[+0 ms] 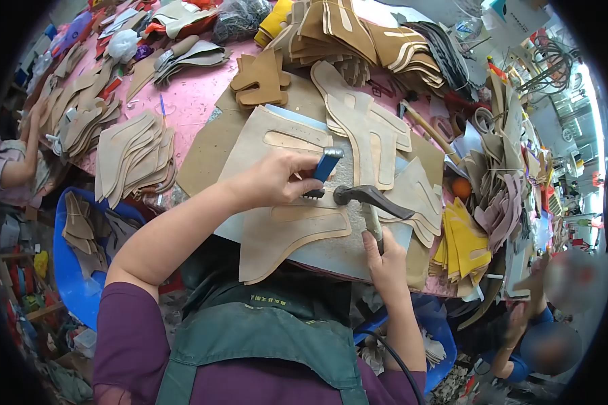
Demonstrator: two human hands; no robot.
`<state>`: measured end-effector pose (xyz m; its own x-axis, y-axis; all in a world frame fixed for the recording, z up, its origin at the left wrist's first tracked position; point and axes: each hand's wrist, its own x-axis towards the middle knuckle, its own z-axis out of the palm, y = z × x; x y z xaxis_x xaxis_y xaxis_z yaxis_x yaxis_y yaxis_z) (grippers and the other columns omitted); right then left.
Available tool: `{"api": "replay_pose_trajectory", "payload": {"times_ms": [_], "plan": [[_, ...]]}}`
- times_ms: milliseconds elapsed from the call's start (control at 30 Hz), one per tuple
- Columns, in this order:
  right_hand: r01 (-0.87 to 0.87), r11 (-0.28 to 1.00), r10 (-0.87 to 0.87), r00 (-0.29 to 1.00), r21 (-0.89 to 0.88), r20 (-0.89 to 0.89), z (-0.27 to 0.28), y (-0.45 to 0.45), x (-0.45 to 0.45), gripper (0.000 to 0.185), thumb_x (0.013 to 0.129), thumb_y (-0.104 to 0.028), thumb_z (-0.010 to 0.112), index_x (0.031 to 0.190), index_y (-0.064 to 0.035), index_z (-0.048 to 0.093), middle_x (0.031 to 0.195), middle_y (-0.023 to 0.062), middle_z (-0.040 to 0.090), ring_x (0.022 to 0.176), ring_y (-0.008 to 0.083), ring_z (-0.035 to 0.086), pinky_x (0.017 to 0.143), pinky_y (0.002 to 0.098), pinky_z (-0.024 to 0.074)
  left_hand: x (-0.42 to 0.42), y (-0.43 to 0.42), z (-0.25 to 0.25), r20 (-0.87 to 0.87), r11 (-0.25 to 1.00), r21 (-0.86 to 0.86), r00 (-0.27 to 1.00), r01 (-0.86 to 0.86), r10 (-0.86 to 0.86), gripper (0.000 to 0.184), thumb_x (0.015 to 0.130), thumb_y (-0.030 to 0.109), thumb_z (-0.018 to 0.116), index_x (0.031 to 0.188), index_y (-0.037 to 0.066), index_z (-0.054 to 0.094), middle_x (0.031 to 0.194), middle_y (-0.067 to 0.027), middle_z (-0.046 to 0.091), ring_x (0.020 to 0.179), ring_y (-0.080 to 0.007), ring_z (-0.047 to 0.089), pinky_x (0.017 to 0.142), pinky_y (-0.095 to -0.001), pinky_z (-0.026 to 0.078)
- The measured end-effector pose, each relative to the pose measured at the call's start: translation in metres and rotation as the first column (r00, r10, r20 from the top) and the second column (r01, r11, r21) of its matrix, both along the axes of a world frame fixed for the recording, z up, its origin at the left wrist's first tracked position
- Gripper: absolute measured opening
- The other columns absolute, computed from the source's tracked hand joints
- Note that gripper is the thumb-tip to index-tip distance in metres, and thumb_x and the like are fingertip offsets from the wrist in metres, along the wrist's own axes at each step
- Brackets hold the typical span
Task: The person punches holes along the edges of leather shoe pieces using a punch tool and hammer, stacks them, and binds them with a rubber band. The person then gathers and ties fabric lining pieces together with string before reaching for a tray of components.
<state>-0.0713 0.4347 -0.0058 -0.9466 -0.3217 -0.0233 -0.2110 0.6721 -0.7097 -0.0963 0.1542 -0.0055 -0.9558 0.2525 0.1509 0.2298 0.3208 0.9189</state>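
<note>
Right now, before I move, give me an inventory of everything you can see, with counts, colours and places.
Pink tabletop: one, pink, beneath most items
Beige cut pieces: many, beige, under the hands and at left
Brown cut pieces: many, brown, far side
Yellow cut pieces: several, yellow, right side
Blue tool: one, blue, left hand
Hammer: one, dark head, right hand
Round object: one, orange, right side
Blue tubs: at least two, blue, below table
Other people: at least two, picture's sides
Remaining clutter: too crowded to count
Apron: one, green, on wearer
Left hand: one, bare, centre
Right hand: one, bare, right of centre
</note>
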Motion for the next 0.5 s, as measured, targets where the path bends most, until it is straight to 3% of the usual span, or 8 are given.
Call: {"api": "replay_pose_trajectory", "payload": {"times_ms": [100, 167, 233, 267, 333, 400, 467, 500], "plan": [[0.117, 0.991, -0.099, 0.964, -0.060, 0.246, 0.043, 0.001, -0.009, 0.023, 0.094, -0.025, 0.058, 0.086, -0.0032, 0.059, 0.061, 0.0049, 0.052, 0.053, 0.0179, 0.043, 0.051, 0.0311, 0.0364, 0.005, 0.003, 0.000, -0.179, 0.998, -0.062, 0.984, -0.020, 0.009, 0.016, 0.080, 0.001, 0.068, 0.096, 0.003, 0.067, 0.078, -0.0060, 0.067, 0.061, -0.0169, 0.055, 0.059, -0.0269, 0.045], [0.078, 0.971, -0.121, 0.976, -0.227, -0.183, 0.089, 0.016, -0.013, 0.021, 0.093, -0.020, 0.054, 0.080, -0.0049, 0.061, 0.063, 0.0004, 0.050, 0.051, 0.0102, 0.037, 0.048, 0.0260, 0.0309, 0.007, 0.002, 0.001, -0.175, 0.998, -0.062, 0.984, -0.034, 0.022, 0.014, 0.079, 0.001, 0.068, 0.094, 0.003, 0.066, 0.077, -0.0067, 0.067, 0.061, -0.0186, 0.055, 0.060, -0.0283, 0.045], [-0.219, 0.782, -0.158, 0.836, -0.583, -0.525, 0.171, 0.011, -0.015, 0.033, 0.096, -0.030, 0.043, 0.072, -0.0098, 0.055, 0.065, -0.0007, 0.052, 0.043, 0.0064, 0.029, 0.040, 0.0194, 0.0217, 0.009, 0.003, -0.001, -0.141, 0.996, -0.084, 0.990, -0.037, 0.025, 0.012, 0.078, 0.000, 0.067, 0.089, 0.002, 0.063, 0.076, -0.0080, 0.066, 0.059, -0.0219, 0.053, 0.060, -0.0309, 0.045], [-0.348, 0.362, -0.106, 0.906, -0.865, -0.409, 0.210, 0.012, -0.009, 0.036, 0.099, -0.037, 0.039, 0.081, -0.0098, 0.054, 0.062, -0.0020, 0.049, 0.045, 0.0057, 0.030, 0.040, 0.0194, 0.0221, 0.009, 0.004, -0.001, -0.132, 0.995, -0.095, 0.991, -0.039, 0.026, 0.012, 0.077, 0.000, 0.067, 0.087, 0.002, 0.062, 0.075, -0.0087, 0.066, 0.059, -0.0235, 0.052, 0.060, -0.0322, 0.045], [-0.584, 0.341, -0.091, 0.760, -0.737, -0.644, 0.225, 0.017, -0.016, 0.039, 0.101, -0.045, 0.039, 0.093, -0.0095, 0.053, 0.065, -0.0012, 0.051, 0.047, 0.0059, 0.032, 0.040, 0.0209, 0.0254, 0.015, 0.004, -0.003, -0.132, 0.995, -0.097, 0.991, -0.029, 0.016, 0.011, 0.077, 0.000, 0.067, 0.087, 0.002, 0.063, 0.076, -0.0090, 0.066, 0.059, -0.0238, 0.052, 0.060, -0.0321, 0.045], [-0.555, 0.497, -0.030, 0.758, -0.668, -0.652, 0.144, 0.004, -0.019, 0.043, 0.101, -0.049, 0.039, 0.091, -0.0088, 0.051, 0.070, -0.0003, 0.054, 0.052, 0.0063, 0.038, 0.042, 0.0225, 0.0320, 0.012, 0.002, 0.001, -0.166, 0.993, -0.121, 0.986, -0.009, -0.012, 0.011, 0.077, 0.000, 0.066, 0.088, 0.002, 0.063, 0.077, -0.0096, 0.066, 0.059, -0.0243, 0.052, 0.060, -0.0320, 0.045], [-0.108, 0.902, 0.054, 0.989, -0.419, -0.140, 0.084, -0.004, -0.003, 0.042, 0.100, -0.044, 0.046, 0.087, -0.0054, 0.055, 0.065, 0.0004, 0.055, 0.051, 0.0116, 0.044, 0.044, 0.0271, 0.0356, 0.015, 0.004, 0.002, -0.178, 0.990, -0.140, 0.983, 0.025, -0.050, 0.011, 0.077, 0.001, 0.066, 0.088, 0.002, 0.063, 0.077, -0.0099, 0.066, 0.059, -0.0245, 0.052, 0.060, -0.0319, 0.045], [0.043, 0.988, -0.025, 0.992, -0.147, 0.123, 0.076, -0.005, -0.009, 0.042, 0.100, -0.042, 0.049, 0.086, -0.0038, 0.057, 0.063, 0.0008, 0.055, 0.051, 0.0143, 0.046, 0.045, 0.0294, 0.0375, 0.009, 0.002, 0.005, -0.229, 0.989, -0.148, 0.973, -0.008, -0.026, 0.011, 0.079, 0.001, 0.066, 0.089, 0.002, 0.064, 0.077, -0.0088, 0.066, 0.059, -0.0226, 0.053, 0.060, -0.0309, 0.045]]}}
